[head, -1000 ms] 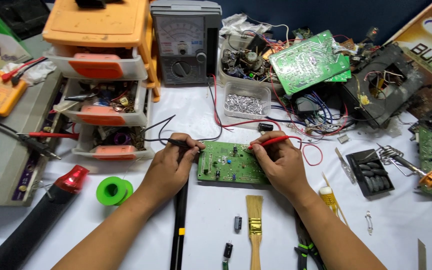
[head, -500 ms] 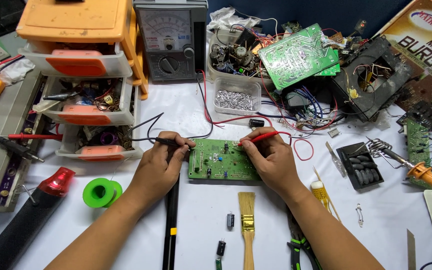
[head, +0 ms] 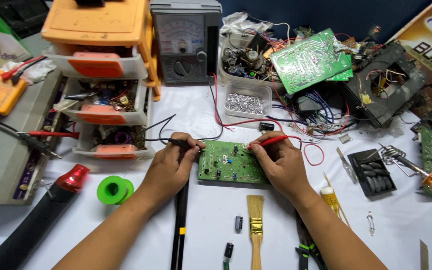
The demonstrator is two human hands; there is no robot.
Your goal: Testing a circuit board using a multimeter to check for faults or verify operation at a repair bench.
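Note:
A small green circuit board (head: pixel 231 161) lies flat on the white table between my hands. My left hand (head: pixel 172 167) pinches a black test probe (head: pixel 182 143) whose tip rests at the board's left edge. Held in my right hand (head: pixel 281 164) is a red test probe (head: pixel 272 142), tip down on the board's upper right part. Black and red leads (head: pixel 216 112) run back to a grey analogue meter (head: pixel 185 40) standing at the far edge.
An orange drawer cabinet (head: pixel 101 75) stands at left, a tray of metal bits (head: pixel 247 101) behind the board. A green solder spool (head: pixel 113 189), a brush (head: pixel 255 220), capacitors (head: pixel 238 222), a soldering iron (head: pixel 428 175) and a heap of boards and wires (head: pixel 321 65) surround the work.
Both hands and the board have stayed in place relative to each other; the view has drifted slightly, and the probe tips have shifted a little on the board.

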